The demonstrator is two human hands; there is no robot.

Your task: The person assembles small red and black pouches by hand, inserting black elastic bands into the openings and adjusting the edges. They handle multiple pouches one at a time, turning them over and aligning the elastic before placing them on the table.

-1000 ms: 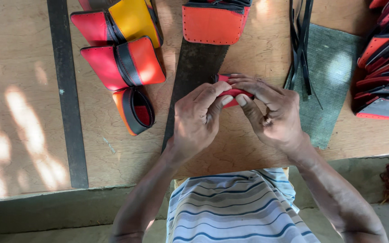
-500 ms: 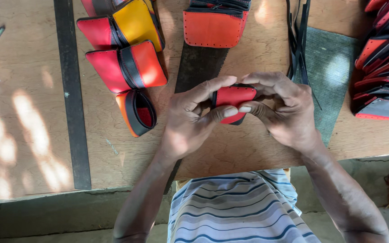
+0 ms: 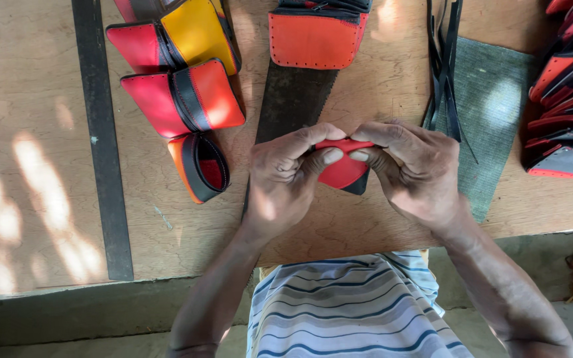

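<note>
A small red leather piece (image 3: 341, 171) with a black edge is pinched between both my hands above the wooden table (image 3: 28, 199). My left hand (image 3: 285, 178) grips its left side, thumb on the front face. My right hand (image 3: 411, 169) grips its right side, fingers curled over the top edge. Most of the piece is hidden by my fingers. Under my hands lies a dark flat strip (image 3: 292, 99) running up the table.
Finished red, orange and yellow leather pouches (image 3: 184, 96) lie left of my hands; another orange one (image 3: 314, 36) sits at the top. A stack of red and black pieces (image 3: 568, 99) is at the right, next to a green mat (image 3: 495, 113) and black straps (image 3: 442, 59). A long metal ruler (image 3: 101, 139) lies at the left.
The red piece has been lifted and turned so more of its face shows between my hands. My thumbs have moved onto its front.
</note>
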